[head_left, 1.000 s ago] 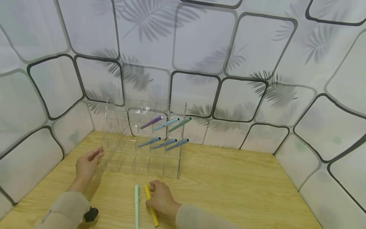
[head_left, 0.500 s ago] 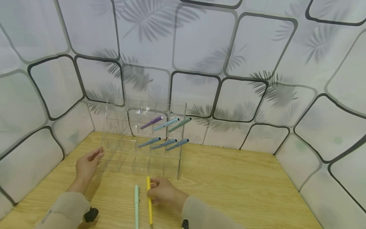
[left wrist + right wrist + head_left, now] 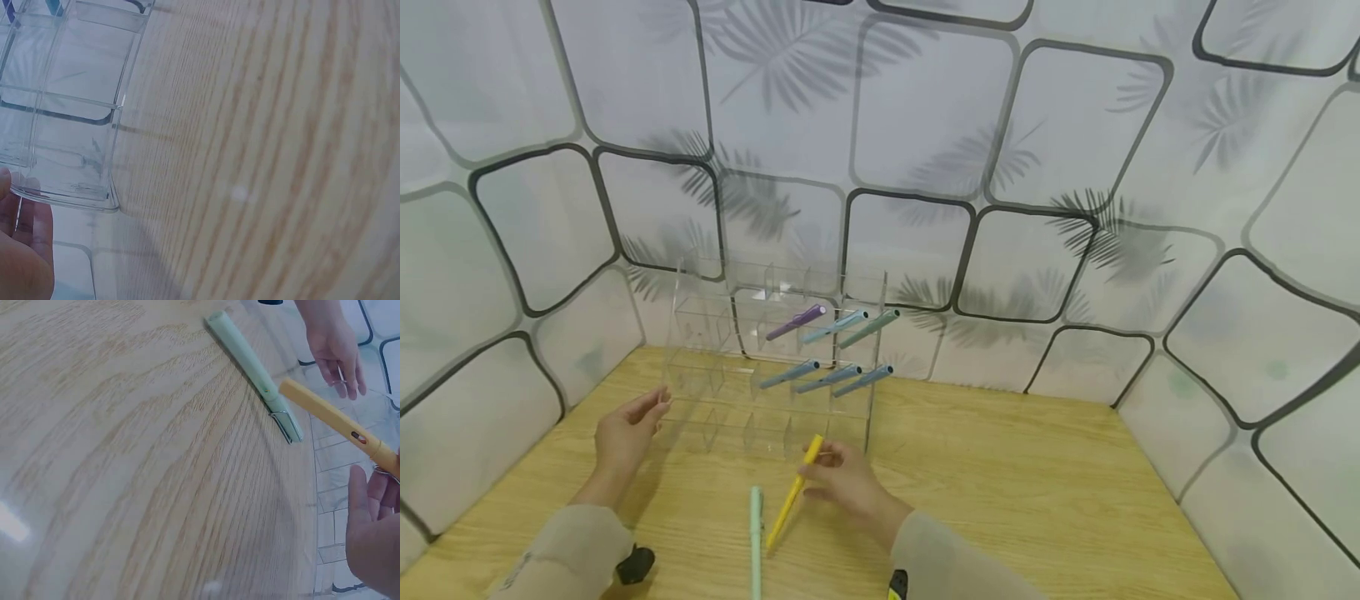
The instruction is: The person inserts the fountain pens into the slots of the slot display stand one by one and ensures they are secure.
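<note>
My right hand pinches a yellow pen near its upper, capped end; the pen slants, its lower end close over the table. In the right wrist view the yellow pen shows a small window in its barrel, and its clip end is at the fingers. My left hand grips the left side edge of a clear acrylic pen rack, thumb and fingers on either side of the panel in the left wrist view. A pale green pen lies on the table, left of the yellow one.
The rack's tiers bear a purple pen, a dark green pen and several blue pens, all toward its right side. Patterned curtain stands behind and beside the wooden table.
My right hand has picked up the yellow pen and moved it forward and right, tilting its top to the right. My left hand stays at the rack's edge.
</note>
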The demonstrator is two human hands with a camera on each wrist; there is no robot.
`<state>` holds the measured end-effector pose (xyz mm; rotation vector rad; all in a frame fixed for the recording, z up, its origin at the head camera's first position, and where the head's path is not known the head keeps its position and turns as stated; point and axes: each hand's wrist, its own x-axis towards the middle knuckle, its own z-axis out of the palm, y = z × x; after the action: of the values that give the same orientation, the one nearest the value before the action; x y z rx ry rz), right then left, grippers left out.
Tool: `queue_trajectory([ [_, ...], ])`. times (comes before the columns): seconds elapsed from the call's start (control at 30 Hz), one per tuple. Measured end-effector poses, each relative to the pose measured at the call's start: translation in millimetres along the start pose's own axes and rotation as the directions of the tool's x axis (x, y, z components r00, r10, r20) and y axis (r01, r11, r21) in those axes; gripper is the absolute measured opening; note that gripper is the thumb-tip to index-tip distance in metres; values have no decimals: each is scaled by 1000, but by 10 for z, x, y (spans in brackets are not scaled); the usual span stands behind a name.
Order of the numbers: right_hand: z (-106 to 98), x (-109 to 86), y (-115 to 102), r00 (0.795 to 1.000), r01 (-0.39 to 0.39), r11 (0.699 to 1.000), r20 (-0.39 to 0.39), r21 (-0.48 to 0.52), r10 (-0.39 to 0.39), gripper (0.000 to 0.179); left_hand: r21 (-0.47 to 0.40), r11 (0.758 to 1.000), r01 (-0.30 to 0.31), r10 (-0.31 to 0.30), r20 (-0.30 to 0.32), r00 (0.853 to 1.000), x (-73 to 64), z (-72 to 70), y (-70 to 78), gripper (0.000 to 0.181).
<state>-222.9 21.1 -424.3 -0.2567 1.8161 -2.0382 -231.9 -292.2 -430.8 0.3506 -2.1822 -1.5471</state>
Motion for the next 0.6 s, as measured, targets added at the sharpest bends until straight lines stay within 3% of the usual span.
queue_trajectory([
  [0.23, -41, -9, -59, 983, 120, 991, -133, -57, -127, 28, 14, 1000, 4, -4, 6, 1000, 0, -6, 3, 43],
  [0.43, -75, 7, -138, 945, 185, 975, -251, -122, -210, 29, 17, 1000, 12, -12, 4, 1000, -5, -2, 12, 42],
  [0.6, -101, 33, -180, 911, 248, 964, -317, -92, -265, 31, 24, 1000, 13, -13, 0, 1000, -8, 3, 19, 43],
])
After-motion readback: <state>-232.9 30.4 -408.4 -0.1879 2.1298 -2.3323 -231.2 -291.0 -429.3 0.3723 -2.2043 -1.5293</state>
